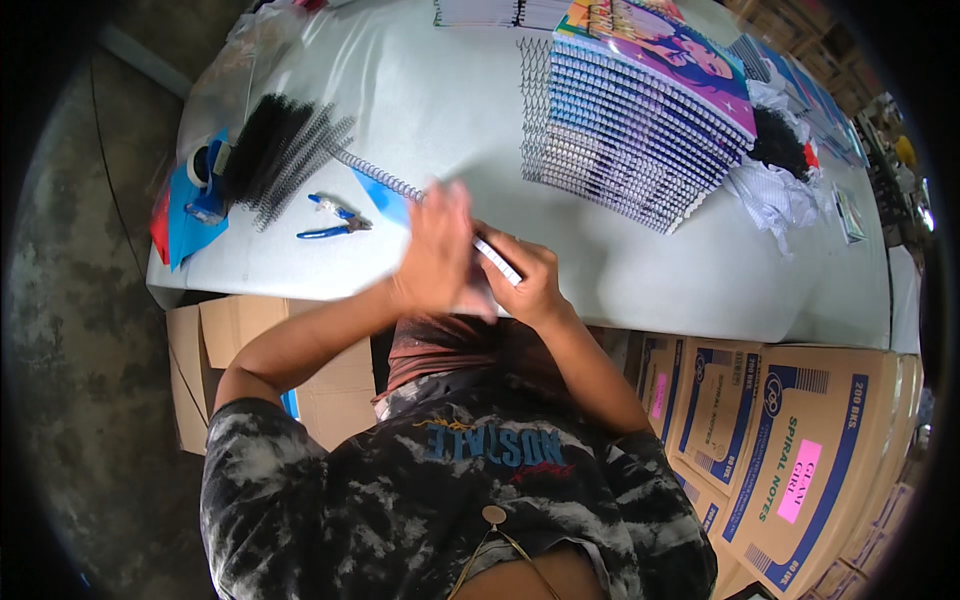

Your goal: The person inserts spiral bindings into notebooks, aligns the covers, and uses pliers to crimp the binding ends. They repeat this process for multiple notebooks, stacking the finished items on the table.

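Note:
My right hand is closed round a notebook, whose white page edge and side show between my fingers. My left hand is smeared by motion beside it, over the notebook's left side. From under the left fingers a black spiral binding coil sticks out to the upper left. I cannot tell whether the left fingers grip the coil or only touch it. Part of a blue sheet shows below the coil. Blue-handled cutting pliers lie on the table to the left.
Loose black coils lie in a heap at left, near a tape roll and blue sheet. A tall stack of spiral notebooks stands at back right, beside crumpled white plastic. Cardboard cartons stand below the table.

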Demonstrator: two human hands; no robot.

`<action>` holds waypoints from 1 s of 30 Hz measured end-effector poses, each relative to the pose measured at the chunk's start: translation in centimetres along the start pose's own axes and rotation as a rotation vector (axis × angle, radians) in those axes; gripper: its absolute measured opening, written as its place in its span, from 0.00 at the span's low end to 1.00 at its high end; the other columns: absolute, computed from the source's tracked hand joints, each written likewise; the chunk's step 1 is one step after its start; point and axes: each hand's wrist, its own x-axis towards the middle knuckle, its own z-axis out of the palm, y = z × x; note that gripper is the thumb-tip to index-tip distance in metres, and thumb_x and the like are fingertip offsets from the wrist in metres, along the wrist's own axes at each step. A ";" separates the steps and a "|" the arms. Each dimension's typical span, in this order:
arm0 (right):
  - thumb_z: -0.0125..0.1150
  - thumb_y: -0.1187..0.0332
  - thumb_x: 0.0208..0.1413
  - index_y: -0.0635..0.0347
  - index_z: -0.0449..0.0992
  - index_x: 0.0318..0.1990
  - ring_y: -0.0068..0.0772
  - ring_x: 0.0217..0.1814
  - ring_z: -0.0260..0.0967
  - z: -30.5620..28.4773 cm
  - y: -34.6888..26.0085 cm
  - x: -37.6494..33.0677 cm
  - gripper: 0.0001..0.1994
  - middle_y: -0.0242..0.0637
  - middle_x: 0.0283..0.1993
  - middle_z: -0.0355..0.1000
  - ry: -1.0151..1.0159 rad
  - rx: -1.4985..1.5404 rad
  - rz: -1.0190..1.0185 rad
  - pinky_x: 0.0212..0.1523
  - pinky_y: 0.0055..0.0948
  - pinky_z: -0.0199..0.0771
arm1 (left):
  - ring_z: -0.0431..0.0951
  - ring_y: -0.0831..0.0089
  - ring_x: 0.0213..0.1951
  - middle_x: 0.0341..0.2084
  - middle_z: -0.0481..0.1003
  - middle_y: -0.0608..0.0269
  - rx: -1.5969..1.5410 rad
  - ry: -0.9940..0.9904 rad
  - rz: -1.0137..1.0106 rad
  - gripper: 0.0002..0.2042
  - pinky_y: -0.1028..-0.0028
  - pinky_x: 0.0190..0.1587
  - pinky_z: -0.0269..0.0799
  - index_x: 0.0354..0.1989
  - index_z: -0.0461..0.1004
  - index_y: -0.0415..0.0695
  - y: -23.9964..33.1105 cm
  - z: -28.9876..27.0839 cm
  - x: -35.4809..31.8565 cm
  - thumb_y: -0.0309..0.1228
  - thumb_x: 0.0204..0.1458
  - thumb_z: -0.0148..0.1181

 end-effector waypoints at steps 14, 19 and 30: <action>0.59 0.76 0.44 0.61 0.60 0.59 0.43 0.41 0.74 0.5 -0.2 0.1 0.30 0.44 0.47 0.72 -0.060 -0.065 -0.063 0.38 0.32 0.75 | 0.41 0.36 0.61 0.60 0.40 0.27 0.293 0.333 0.147 0.47 0.45 0.60 0.26 0.62 0.41 0.27 0.1 -3.6 8.4 0.64 0.49 0.33; 0.58 0.73 0.47 0.57 0.59 0.60 0.46 0.41 0.73 0.0 0.5 0.1 0.29 0.44 0.46 0.72 0.004 0.067 -0.001 0.37 0.33 0.75 | 0.41 0.25 0.59 0.58 0.43 0.22 0.140 0.138 0.305 0.55 0.36 0.57 0.30 0.60 0.49 0.30 2.0 0.5 0.3 0.74 0.37 0.34; 0.56 0.66 0.51 0.54 0.54 0.63 0.44 0.43 0.74 -0.2 -0.7 0.2 0.30 0.43 0.47 0.72 -0.105 0.135 0.172 0.41 0.33 0.74 | 0.33 0.36 0.64 0.63 0.41 0.37 0.067 -0.025 0.172 0.52 0.41 0.59 0.17 0.64 0.39 0.35 3.3 0.7 0.3 0.71 0.42 0.34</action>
